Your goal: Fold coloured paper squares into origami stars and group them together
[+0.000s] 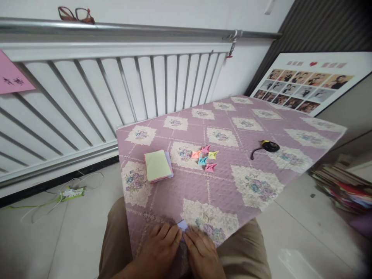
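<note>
A small piece of lilac-blue folded paper (183, 225) lies at the near edge of the table, between my two hands. My left hand (162, 244) presses on its left side, fingers together and bent. From the right, my right hand (202, 248) holds the paper's other side, its fingers close together against the cloth. The hands cover most of the paper, so its full shape is hidden. Farther up the table stand several small folded paper pieces (202, 161) in pink, orange, blue and yellow. A stack of coloured square paper (158, 166), pale yellow on top, lies left of them.
A black and yellow tape measure (270, 146) with a strap lies on the right of the flowered tablecloth (217, 182). Behind the table runs a white radiator (145, 85). Glasses (76, 14) rest on its pipe. A photo board (308, 83) leans at the back right.
</note>
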`<act>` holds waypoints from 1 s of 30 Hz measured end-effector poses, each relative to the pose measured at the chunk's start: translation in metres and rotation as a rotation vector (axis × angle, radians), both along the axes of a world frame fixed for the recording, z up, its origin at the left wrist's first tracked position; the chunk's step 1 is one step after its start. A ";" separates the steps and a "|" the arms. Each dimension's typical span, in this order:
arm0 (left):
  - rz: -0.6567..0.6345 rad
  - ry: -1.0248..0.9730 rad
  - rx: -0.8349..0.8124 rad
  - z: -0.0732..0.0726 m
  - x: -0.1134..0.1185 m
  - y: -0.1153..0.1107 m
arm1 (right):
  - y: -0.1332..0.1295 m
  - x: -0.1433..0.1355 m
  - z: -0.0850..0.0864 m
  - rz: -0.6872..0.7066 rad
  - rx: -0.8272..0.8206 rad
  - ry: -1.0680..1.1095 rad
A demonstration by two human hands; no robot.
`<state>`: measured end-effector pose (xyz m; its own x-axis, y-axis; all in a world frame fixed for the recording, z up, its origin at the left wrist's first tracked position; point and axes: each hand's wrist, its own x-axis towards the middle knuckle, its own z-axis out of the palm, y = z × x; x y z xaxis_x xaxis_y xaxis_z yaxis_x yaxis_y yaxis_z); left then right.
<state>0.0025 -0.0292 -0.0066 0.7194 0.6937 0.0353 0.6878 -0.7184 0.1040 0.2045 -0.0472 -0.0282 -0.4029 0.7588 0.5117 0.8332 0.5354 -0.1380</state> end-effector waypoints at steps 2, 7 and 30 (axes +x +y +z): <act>-0.009 -0.016 0.016 -0.003 -0.002 -0.001 | 0.000 0.005 0.001 0.039 -0.043 -0.007; 0.046 -0.090 0.047 -0.009 -0.002 0.004 | 0.005 0.011 0.009 0.057 -0.130 0.027; 0.004 -0.078 -0.063 0.000 0.005 0.042 | 0.033 0.008 0.037 0.060 -0.430 0.084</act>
<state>0.0071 0.0125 -0.0062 0.7134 0.6992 0.0469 0.6787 -0.7060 0.2024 0.2124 -0.0144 0.0085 -0.4231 0.8864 0.1876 0.7789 0.4616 -0.4245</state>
